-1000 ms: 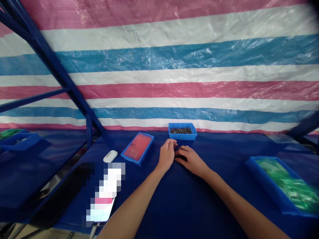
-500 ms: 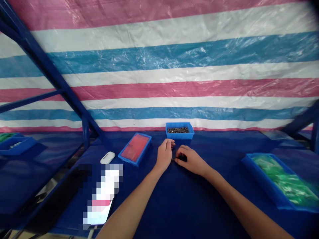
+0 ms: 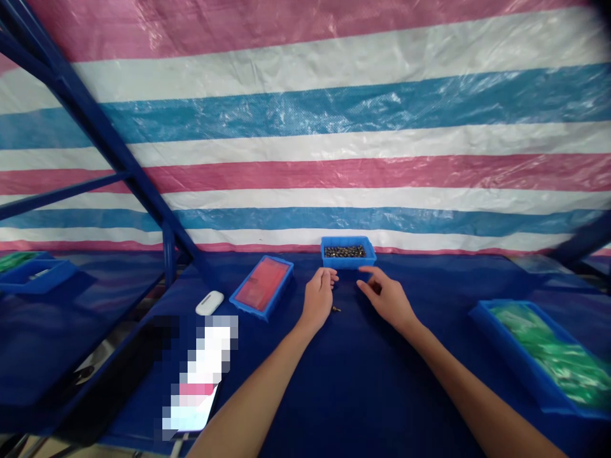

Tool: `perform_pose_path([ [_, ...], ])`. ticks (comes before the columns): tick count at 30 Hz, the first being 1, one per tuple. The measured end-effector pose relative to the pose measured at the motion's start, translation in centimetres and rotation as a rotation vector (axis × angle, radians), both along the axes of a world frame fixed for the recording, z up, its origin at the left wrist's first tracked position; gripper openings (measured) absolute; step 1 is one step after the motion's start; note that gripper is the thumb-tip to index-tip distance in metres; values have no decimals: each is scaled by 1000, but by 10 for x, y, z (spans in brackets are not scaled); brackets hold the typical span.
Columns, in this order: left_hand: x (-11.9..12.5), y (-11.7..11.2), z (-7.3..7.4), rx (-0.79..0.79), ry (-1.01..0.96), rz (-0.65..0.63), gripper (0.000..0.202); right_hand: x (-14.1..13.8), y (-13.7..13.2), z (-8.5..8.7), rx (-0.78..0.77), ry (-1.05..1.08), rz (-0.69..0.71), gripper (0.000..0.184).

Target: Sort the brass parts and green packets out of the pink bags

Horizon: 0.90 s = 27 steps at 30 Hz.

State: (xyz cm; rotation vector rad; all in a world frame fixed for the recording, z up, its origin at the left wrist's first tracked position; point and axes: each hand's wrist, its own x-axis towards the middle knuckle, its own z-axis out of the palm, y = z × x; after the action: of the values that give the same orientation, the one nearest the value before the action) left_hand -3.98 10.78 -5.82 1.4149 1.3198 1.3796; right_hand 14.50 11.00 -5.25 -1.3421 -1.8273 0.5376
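Screw (image 3: 337, 309) lies loose on the table (image 3: 382, 388) between the curled left grip (image 3: 317, 299), its hold hidden, and the open, seemingly empty right grip (image 3: 387, 298), and a brushing finger could knock it away from the tray (image 3: 348, 263).

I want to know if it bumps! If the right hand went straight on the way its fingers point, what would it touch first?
Probably the front wall of the blue plastic tray holding small dark parts, ahead of the right hand, though depth is hard to judge here.
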Motion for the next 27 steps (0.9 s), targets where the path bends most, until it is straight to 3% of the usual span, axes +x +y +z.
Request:
perform_pose_path([
  [4,-1,-1,0,3,-9,-7,33,-13,-13,2,47,-215,274,19],
  [8,-1,-1,0,9,-4,-6,32,-31,-22,5,111,-345,381,11],
  [12,0,-1,1,10,-1,-3,31,-35,-27,4,72,-309,436,5],
  [15,0,0,0,9,-3,-1,32,-32,-27,9,-90,-145,510,5],
  [18,0,0,0,7,-6,-7,32,-29,-21,20,-138,242,364,15],
  [21,0,0,0,3,-7,-14,32,-29,-11,29,-112,557,144,51],
  [24,0,-1,1,-3,-5,-12,32,-25,-7,25,-191,549,118,81],
  [27,0,-1,1,-6,3,-8,32,-20,-10,11,-231,408,117,72],
])
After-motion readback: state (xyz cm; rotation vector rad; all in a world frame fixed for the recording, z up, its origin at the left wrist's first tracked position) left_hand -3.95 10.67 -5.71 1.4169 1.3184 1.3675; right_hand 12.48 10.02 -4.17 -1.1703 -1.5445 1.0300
